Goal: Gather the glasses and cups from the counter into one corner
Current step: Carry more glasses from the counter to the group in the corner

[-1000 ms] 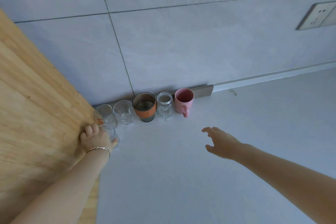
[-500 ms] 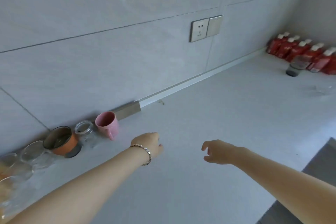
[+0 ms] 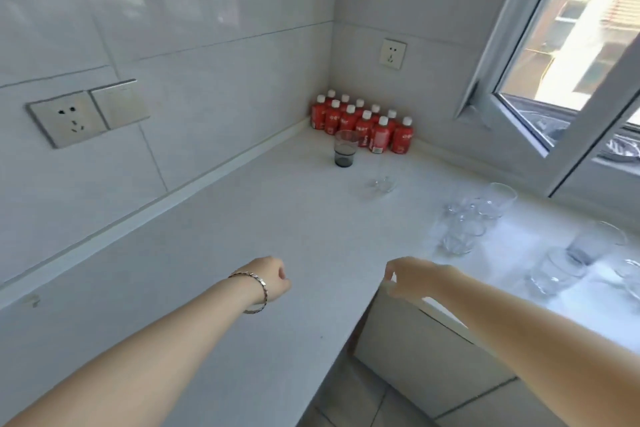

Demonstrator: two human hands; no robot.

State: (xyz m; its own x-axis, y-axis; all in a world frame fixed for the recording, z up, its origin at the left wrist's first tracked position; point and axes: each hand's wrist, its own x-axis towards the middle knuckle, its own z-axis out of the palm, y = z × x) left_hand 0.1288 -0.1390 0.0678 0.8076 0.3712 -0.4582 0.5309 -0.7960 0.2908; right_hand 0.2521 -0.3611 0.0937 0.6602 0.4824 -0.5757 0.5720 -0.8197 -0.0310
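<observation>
A dark-bottomed glass [image 3: 345, 148] stands on the white counter [image 3: 242, 236] in front of the far corner. A clear glass [image 3: 382, 177] stands a little nearer. Several clear glasses [image 3: 464, 229] cluster further right under the window, and more [image 3: 568, 263] stand at the right edge. My left hand [image 3: 272, 279], with a bracelet on the wrist, hovers over the counter with its fingers curled and holds nothing. My right hand [image 3: 414, 279] hangs over the counter's front edge, fingers loosely apart and empty. Both hands are well short of every glass.
Several red bottles with white caps [image 3: 363, 121] fill the far corner. Wall sockets [image 3: 79, 114] sit on the left wall and one [image 3: 392, 54] on the back wall. An open window [image 3: 554, 62] leans in at the right. Floor tiles [image 3: 363, 399] show below the counter edge.
The view has swung right, away from the row of cups by the wooden panel, to the far corner. My left hand let go of a glass there and both hands now reach forward empty.
</observation>
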